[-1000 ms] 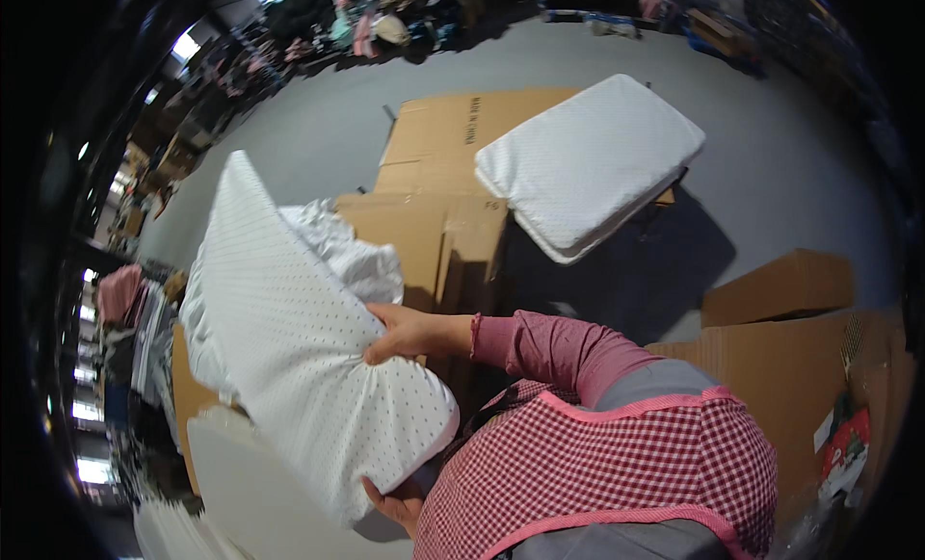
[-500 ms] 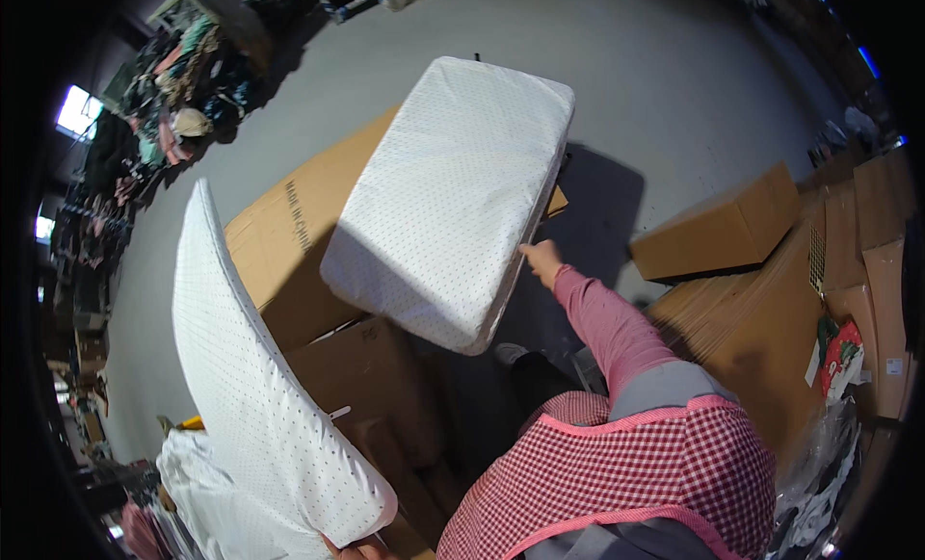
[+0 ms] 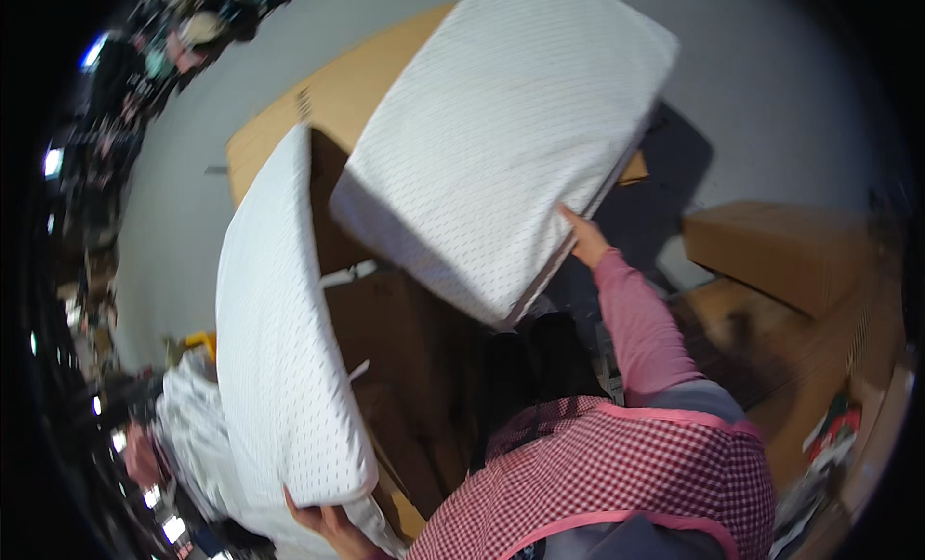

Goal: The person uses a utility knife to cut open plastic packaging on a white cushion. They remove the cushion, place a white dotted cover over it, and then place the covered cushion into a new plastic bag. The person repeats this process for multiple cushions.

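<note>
My right hand (image 3: pixel 585 240) is closed on the near right edge of a white, dotted foam pillow (image 3: pixel 501 146), thumb on top. The rectangular pillow is held up in front of me over cardboard, its broad face showing and a shadow across its lower left. At the lower left, my left hand (image 3: pixel 332 529) grips the bottom end of a second white dotted foam pillow (image 3: pixel 279 348). That one stands on edge, tilted and slightly curved. Some of my left fingers are hidden by it.
A large flattened carton (image 3: pixel 279 136) lies behind the pillows, with a brown box (image 3: pixel 381 324) nearer me. On the right sits another cardboard box (image 3: pixel 771 257). White fabric (image 3: pixel 193 416) is heaped at the left. Piled clothes (image 3: pixel 173 50) line the far left.
Both pillows remain in my hands. The right one has come up larger and shifted right; the left one has turned more upright and moved right. The view has shifted too.
</note>
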{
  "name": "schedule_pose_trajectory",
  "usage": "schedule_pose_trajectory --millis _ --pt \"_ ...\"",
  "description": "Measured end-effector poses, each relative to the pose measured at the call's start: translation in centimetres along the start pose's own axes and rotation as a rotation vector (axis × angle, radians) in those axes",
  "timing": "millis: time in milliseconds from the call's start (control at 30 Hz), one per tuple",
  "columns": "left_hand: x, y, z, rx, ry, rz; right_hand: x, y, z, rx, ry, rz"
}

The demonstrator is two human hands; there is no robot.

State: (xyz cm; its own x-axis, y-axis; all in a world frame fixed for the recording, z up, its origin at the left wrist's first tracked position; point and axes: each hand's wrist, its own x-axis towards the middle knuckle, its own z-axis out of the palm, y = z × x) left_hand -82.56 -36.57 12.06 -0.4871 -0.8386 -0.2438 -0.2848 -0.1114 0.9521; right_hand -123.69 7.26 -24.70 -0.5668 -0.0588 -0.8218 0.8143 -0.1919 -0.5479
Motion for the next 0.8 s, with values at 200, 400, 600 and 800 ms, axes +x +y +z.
schedule_pose_trajectory --millis 200,400,600,800 --pt "3.9 -4.5 -1.2 0.101 -0.088 0.077 0.3 -7.7 -0.8 -0.884 1.015 -0.543" --pt "1.6 -5.9 7.3 0.073 -0.205 -0.136 2.3 -19.2 -9.1 -1.773 1.157 -0.696" --pt "3.7 -8.5 12.5 0.159 -0.194 -0.064 8.1 -22.7 -12.6 -2.09 0.725 -0.56" --pt "5.7 -7.7 10.1 0.288 -0.356 0.211 7.7 -22.5 -16.1 -1.923 0.749 -0.895"
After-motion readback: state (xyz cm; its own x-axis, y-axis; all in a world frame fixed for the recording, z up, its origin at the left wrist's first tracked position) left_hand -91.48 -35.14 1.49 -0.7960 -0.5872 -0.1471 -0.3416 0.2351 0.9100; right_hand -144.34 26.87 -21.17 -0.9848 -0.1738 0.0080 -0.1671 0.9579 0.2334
